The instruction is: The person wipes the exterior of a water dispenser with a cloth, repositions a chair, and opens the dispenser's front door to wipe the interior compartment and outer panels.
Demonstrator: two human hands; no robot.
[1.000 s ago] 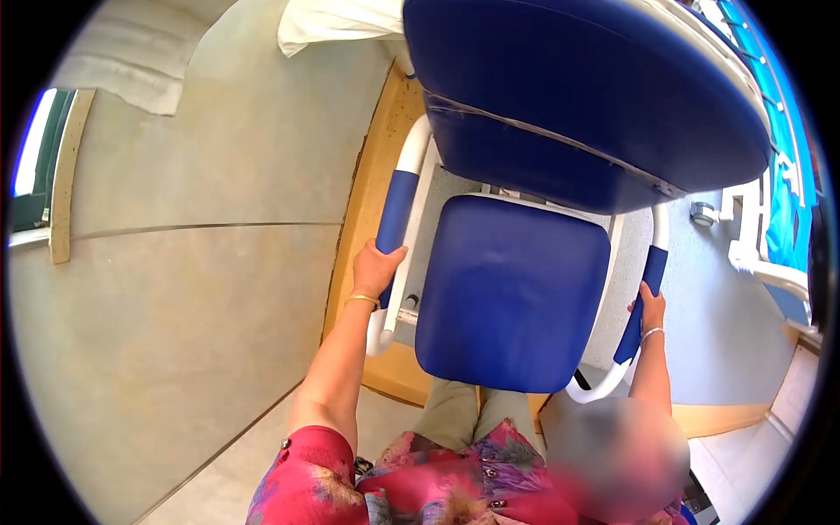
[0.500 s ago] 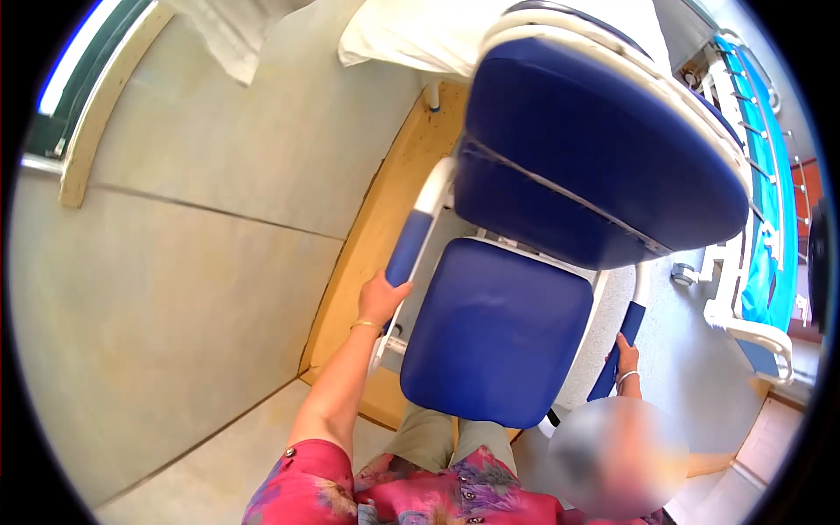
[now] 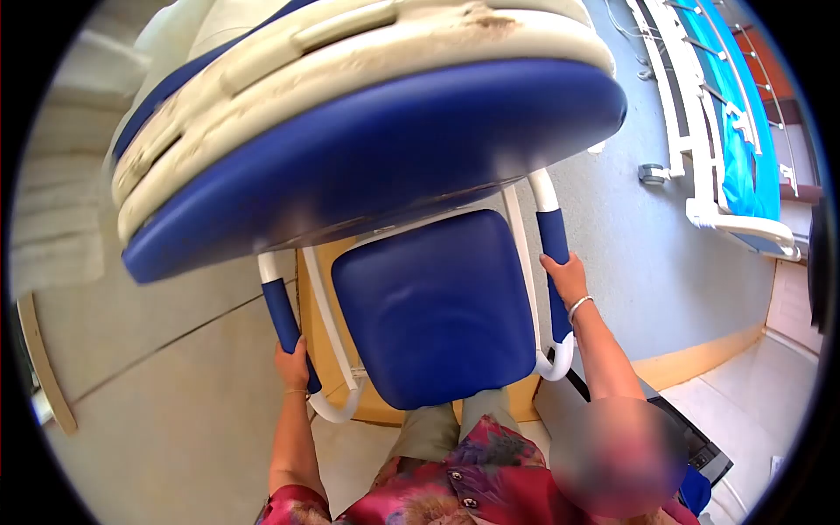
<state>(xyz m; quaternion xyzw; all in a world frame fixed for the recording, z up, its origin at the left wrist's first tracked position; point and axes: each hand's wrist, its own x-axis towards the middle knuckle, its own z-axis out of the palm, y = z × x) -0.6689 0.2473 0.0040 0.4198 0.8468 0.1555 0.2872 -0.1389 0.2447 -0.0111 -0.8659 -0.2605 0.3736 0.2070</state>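
In front of my body stands a chair with a blue padded seat (image 3: pixel 437 306) and white tubular armrests. Its thick folded backrest (image 3: pixel 376 157), blue with worn cream edges, fills the upper part of the view. My left hand (image 3: pixel 293 363) is closed round the blue sleeve of the left armrest (image 3: pixel 280 311). On the other side, my right hand (image 3: pixel 569 278) grips the blue sleeve of the right armrest (image 3: pixel 553 236). The lower seat edge reaches my trouser legs.
At the upper right is a bed frame (image 3: pixel 700 114) with white rails, a castor and bright blue covering. A dark, flat-edged device (image 3: pixel 700 437) lies at the lower right, partly behind a blurred patch. Pale wall panels and a wooden strip (image 3: pixel 45 363) are at the left.
The chair has turned in my view, and its backrest now leans nearer and further left. Both hands keep hold of the armrests. The bed frame appears higher.
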